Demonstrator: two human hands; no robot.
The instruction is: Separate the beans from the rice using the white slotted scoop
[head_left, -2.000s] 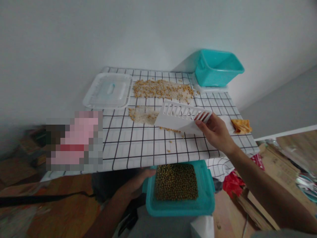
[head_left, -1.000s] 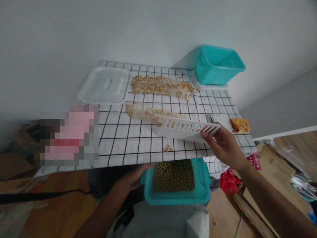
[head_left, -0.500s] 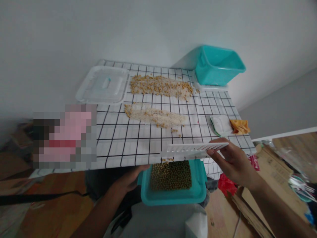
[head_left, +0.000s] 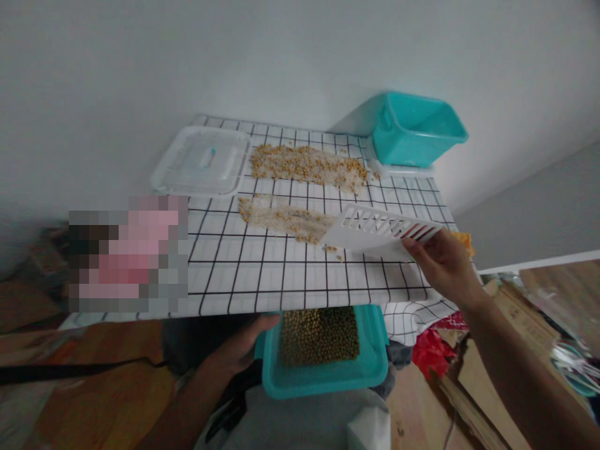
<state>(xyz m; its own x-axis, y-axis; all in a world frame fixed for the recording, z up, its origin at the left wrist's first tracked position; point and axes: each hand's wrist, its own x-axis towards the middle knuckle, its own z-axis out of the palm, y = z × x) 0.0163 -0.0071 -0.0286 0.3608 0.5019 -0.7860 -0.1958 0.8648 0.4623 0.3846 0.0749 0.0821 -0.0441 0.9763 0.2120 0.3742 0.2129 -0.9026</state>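
Pinched between the thumb and fingers of my right hand (head_left: pixel 445 265) is a white slotted plastic panel (head_left: pixel 363 236). It tilts above the tablecloth, its left end at the nearer strip of pale grains and yellow beans (head_left: pixel 276 215). A second, thicker strip of yellow beans and grains (head_left: pixel 307 165) lies farther back. Below the table's front edge, my left hand (head_left: pixel 246 340) grips the left side of a teal bin (head_left: pixel 323 386). Inside the bin are many greenish-brown beans (head_left: pixel 323 340); the table edge hides its far side, and some left fingers are hidden.
A clear lid (head_left: pixel 204 162) lies at the table's back left. Another teal bin (head_left: pixel 407 140) stands at the back right against the wall. An orange cloth (head_left: pixel 465 242) shows partly behind my right hand. Cardboard (head_left: pixel 529 319) and a red bag (head_left: pixel 431 353) lie on the floor.
My right hand has moved the slotted panel from the table's front edge up and away onto the near strip. My left hand still holds the bin, which has shifted slightly downward.
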